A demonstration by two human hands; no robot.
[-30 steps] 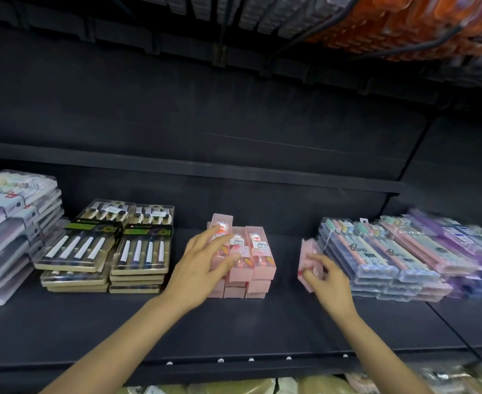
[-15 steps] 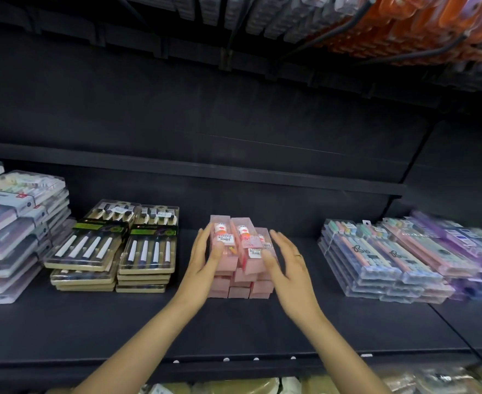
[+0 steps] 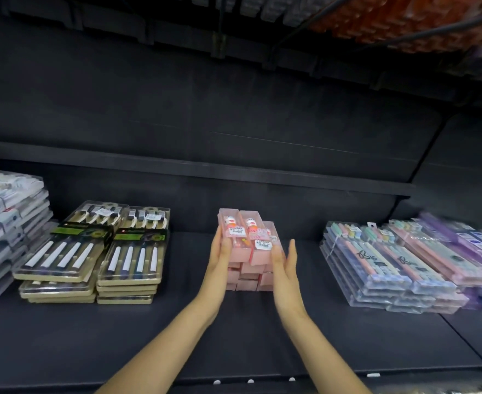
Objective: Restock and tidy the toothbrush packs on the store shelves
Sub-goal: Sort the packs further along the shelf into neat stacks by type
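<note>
Pink toothbrush stack squared between both hands on the dark shelf.

The stack of slim pink plastic toothbrush packs (image 3: 248,245) stood mid-shelf on the black metal shelf (image 3: 177,336), between the gold-trayed four-brush packs (image 3: 91,251) and the clear pastel multipacks (image 3: 390,265). The loose pink pack held by the right hand (image 3: 286,265) a second earlier had joined the pile. Both grips were released: the left hand (image 3: 219,257) and the right lay flat, fingers straight, pressing the stack's sides. The top packs remained slightly askew; in my judgement, alignment was nearly complete.
</note>
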